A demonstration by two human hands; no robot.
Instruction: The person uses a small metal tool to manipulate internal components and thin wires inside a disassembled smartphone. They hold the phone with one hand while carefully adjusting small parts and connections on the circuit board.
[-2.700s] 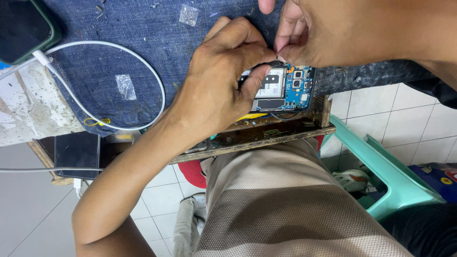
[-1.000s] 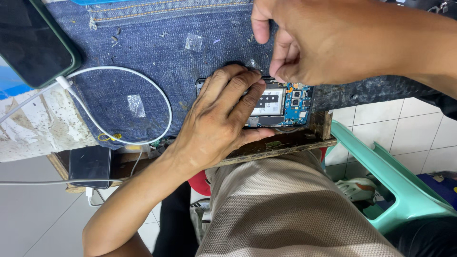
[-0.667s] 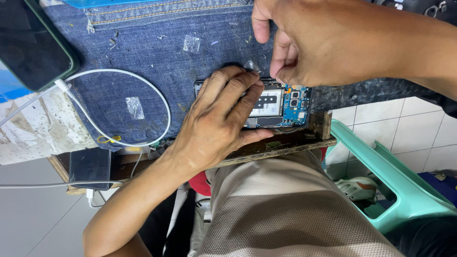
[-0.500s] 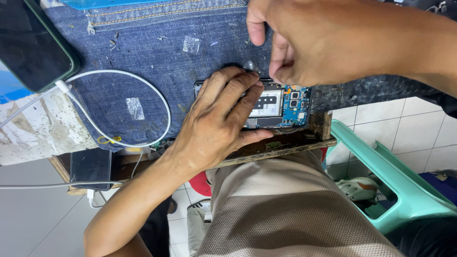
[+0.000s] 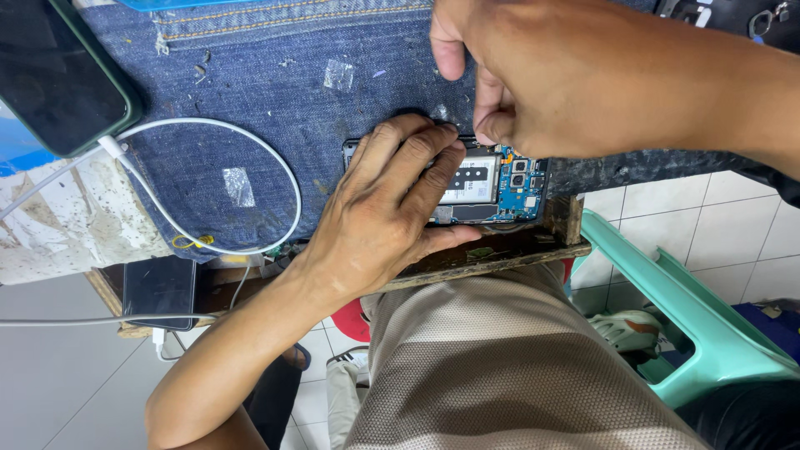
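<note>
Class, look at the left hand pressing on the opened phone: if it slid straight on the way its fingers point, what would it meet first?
Probably the right hand, whose pinched fingertips sit just beyond the left hand's fingers, over the opened phone; depth is unclear.

Even, bright light; perhaps slight softness

2 hands (image 5: 379, 221), 1 opened phone (image 5: 492, 187), 1 intact phone (image 5: 58, 75), 1 white cable (image 5: 208, 133), 1 green chair (image 5: 692, 317).
</note>
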